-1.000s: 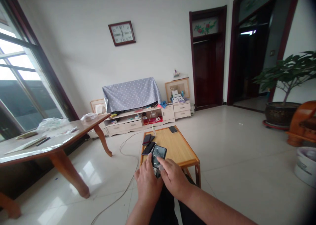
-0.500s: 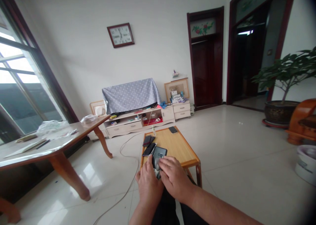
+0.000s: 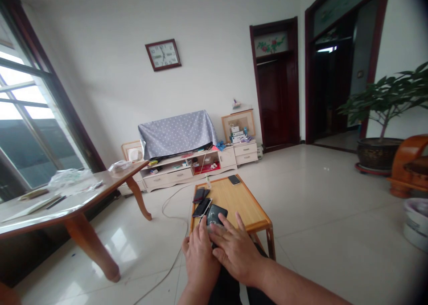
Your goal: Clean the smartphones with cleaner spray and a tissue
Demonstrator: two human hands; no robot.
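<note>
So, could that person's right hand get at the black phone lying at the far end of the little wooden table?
Probably yes, with a forward stretch. The right hand is on a dark phone at the near edge, and only bare wooden tabletop separates it from the black phone.

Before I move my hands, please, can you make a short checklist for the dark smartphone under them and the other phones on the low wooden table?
1. Dark glossy smartphone sits fully on the low wooden table: cannot tell, hands hide its near end.
2. Right hand touches the phone: ok, fingers lie across it.
3. Left hand grips the phone: cannot tell.
4. Thin white-edged phone is apart from it: cannot tell, they lie very close.
5. Black phone at the table's far end is away from the hands: ok.
6. White cable lies away from both hands: ok.
</note>
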